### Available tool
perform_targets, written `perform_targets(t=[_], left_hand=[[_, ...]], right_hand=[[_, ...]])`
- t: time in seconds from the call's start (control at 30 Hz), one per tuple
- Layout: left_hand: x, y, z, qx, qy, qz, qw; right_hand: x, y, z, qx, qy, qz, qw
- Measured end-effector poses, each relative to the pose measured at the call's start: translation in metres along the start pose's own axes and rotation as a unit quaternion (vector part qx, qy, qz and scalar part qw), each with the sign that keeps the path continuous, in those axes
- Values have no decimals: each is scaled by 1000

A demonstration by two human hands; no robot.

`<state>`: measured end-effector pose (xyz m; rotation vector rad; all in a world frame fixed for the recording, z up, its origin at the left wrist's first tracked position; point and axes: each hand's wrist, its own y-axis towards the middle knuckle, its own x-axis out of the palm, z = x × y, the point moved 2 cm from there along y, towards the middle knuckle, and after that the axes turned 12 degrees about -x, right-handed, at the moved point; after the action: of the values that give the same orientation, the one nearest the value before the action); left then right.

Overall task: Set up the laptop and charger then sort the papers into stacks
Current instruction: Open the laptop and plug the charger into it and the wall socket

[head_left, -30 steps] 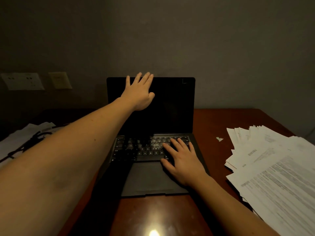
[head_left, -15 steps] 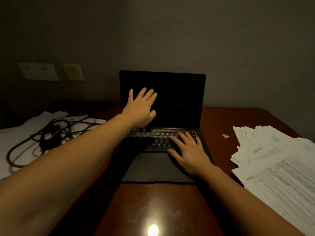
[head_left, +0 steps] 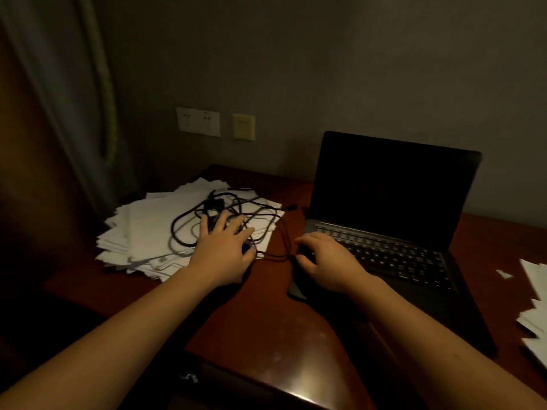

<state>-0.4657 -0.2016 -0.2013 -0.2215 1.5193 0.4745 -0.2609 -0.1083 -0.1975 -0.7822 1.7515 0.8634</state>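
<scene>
Presently, the left hand (head_left: pixel 223 247) lies flat with its fingers spread, pressing on the tangled black charger cable (head_left: pixel 183 229). The cable is heaped on the left stack of papers (head_left: pixel 148 229). The right hand (head_left: pixel 325 261) sits at the front left corner of the open laptop (head_left: pixel 384 202) with its fingers curled. A loop of cable runs just beside its fingertips, but the dim light does not show whether it pinches the cable or the laptop's edge.

The laptop stands on the wooden desk (head_left: pixel 266 335) to the right of the stack, its screen dark. The left stack reaches close to the desk's left edge. Bare wood shows between the two forearms down to the near edge, and a narrow strip separates the stack from the laptop. More papers (head_left: pixel 532 321) fan out at the far right. Wall sockets (head_left: pixel 197 121) sit above the left stack.
</scene>
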Motion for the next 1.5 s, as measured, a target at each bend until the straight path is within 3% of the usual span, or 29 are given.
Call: perform_targets(t=[0.1, 0.23, 0.4, 0.77, 0.97, 1.17, 1.5], left_hand=[[1, -6, -28, 33, -32, -15, 999], [-5, 0, -38, 46, -90, -7, 995], [-22, 40, -44, 15, -116, 21, 993], [-22, 90, -67, -17, -175, 28, 984], [-17, 85, -70, -21, -195, 31, 980], [-18, 74, -73, -42, -215, 33, 975], [-20, 63, -45, -79, -280, 76, 954]], right_hand=[[13, 29, -12, 32, 16, 7, 999], [22, 64, -9, 103, 118, 58, 986], [21, 104, 12, 170, 183, 124, 960], [27, 175, 43, 272, 56, -49, 959], [18, 174, 36, 235, -26, -99, 967], [-1, 156, 29, 126, -119, 66, 983], [-58, 97, 26, 101, -78, 261, 957]])
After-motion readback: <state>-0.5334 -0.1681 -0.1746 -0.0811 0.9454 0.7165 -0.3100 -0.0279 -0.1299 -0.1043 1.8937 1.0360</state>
